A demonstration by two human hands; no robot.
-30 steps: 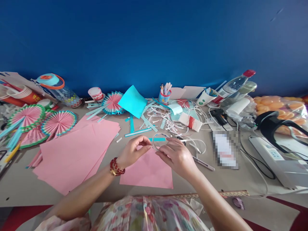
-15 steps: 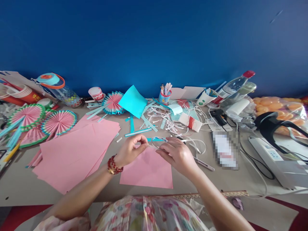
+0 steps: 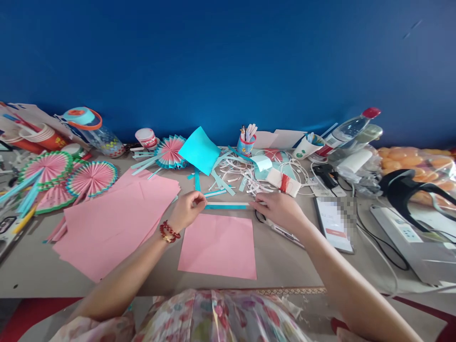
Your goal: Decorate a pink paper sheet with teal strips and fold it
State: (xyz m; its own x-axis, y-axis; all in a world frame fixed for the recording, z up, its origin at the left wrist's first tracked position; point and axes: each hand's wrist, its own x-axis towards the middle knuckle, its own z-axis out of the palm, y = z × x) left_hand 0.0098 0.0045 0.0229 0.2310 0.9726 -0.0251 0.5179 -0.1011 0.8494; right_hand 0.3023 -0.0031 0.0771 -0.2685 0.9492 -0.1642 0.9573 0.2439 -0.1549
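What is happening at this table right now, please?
A person is working with paper at a cluttered table. The left hand pinches one end of a thin paper strip, and the right hand holds the other end, so the strip lies straight between them. It sits just beyond a small pink square sheet. Larger pink sheets and pleated paper fans lie to the left, with paper cuttings behind.

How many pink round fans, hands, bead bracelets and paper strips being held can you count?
pink round fans: 4
hands, left hand and right hand: 2
bead bracelet: 1
paper strip held between both hands: 1
Total: 8
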